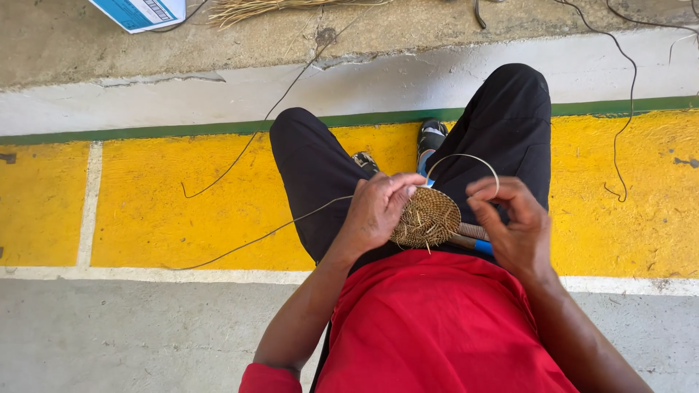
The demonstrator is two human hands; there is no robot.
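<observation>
A small round woven disc [428,218] of brown fibre rests on my lap, over black trousers. My left hand [375,211] grips its left edge with thumb and fingers. My right hand [513,222] is just right of the disc, fingers pinched on a thin pale strand [466,156] that loops up over the disc to its top edge. A bundle of fibre with a blue band [477,244] sticks out from under the disc toward my right hand. A long thin strand [262,236] trails left from the disc across the floor.
I sit above a yellow painted floor strip [145,204] with white and green border lines. More loose strands [626,109] lie on the ground at right. A bunch of dry straw [255,9] and a blue-and-white box [138,13] lie at the far edge.
</observation>
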